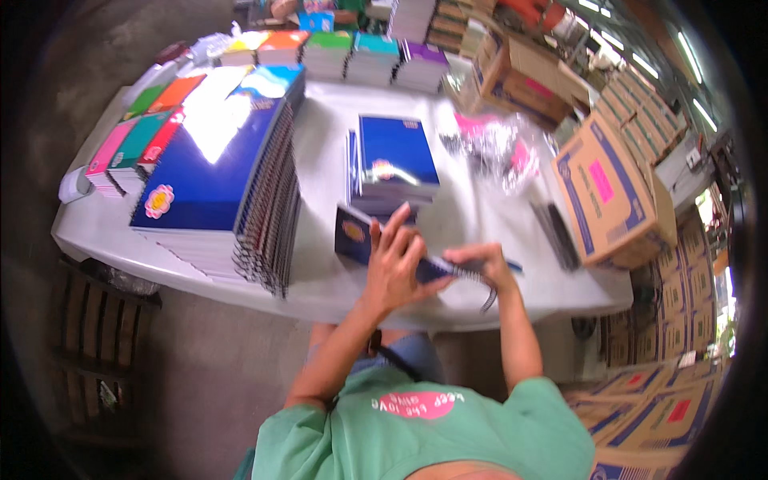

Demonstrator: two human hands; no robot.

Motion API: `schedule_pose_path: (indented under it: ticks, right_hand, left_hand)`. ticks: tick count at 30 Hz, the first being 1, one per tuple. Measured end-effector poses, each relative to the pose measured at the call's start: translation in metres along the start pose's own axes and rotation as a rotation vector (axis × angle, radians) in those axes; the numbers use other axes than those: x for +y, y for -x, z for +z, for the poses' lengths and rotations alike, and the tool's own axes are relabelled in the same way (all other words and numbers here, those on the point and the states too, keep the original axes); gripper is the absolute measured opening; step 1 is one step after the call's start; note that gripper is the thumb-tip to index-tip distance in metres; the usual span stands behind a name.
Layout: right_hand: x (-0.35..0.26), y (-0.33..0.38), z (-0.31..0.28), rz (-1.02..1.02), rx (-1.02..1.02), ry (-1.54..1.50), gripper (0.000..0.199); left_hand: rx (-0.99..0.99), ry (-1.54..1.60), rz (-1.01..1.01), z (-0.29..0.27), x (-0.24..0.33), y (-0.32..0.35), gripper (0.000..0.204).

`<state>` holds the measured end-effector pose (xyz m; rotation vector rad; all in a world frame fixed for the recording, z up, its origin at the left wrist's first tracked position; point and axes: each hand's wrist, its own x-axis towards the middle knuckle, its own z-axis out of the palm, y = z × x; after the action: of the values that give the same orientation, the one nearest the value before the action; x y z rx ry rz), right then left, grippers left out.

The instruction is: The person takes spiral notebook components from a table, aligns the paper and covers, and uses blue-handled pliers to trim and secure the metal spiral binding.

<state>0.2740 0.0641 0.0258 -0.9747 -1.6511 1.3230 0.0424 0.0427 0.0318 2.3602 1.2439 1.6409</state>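
A small dark blue notebook (352, 232) is held on edge above the near side of the table. My left hand (394, 264) grips it, fingers against its cover and thumb toward its right end. At that end a dark spiral binding coil (474, 277) runs along the edge, its tail hanging loose. My right hand (490, 264) pinches the coil there. Just beyond my hands lies a stack of blue notebooks (398, 152), one standing on its left side. To my left rises a tall pile of large blue spiral notebooks (210, 172).
Dark binding coils (555, 235) lie beside an open cardboard box (602, 192) on the right. Crumpled clear plastic (508, 160) sits behind them. Rows of coloured notebooks (328, 54) line the white table's (320, 152) far side. Stacked cartons (680, 320) stand at the right, a slatted wooden piece (88, 328) lower left.
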Motion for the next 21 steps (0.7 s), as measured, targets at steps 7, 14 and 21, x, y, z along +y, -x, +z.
schedule_pose_path:
  ticks: [7, 14, 21]
  right_hand:
    - [-0.023, -0.009, 0.003, -0.115, 0.063, 0.193, 0.012]
    - [-0.038, -0.008, 0.008, -0.161, 0.110, 0.121, 0.030]
    - [-0.027, -0.023, 0.029, -0.541, -0.033, -0.532, 0.025]
  left_hand:
    - [-0.130, -0.005, -0.008, -0.011, 0.000, -0.001, 0.057]
    - [-0.054, 0.085, -0.049, -0.004, -0.003, -0.006, 0.078]
    - [-0.066, 0.157, -0.095, -0.002, -0.005, -0.005, 0.093]
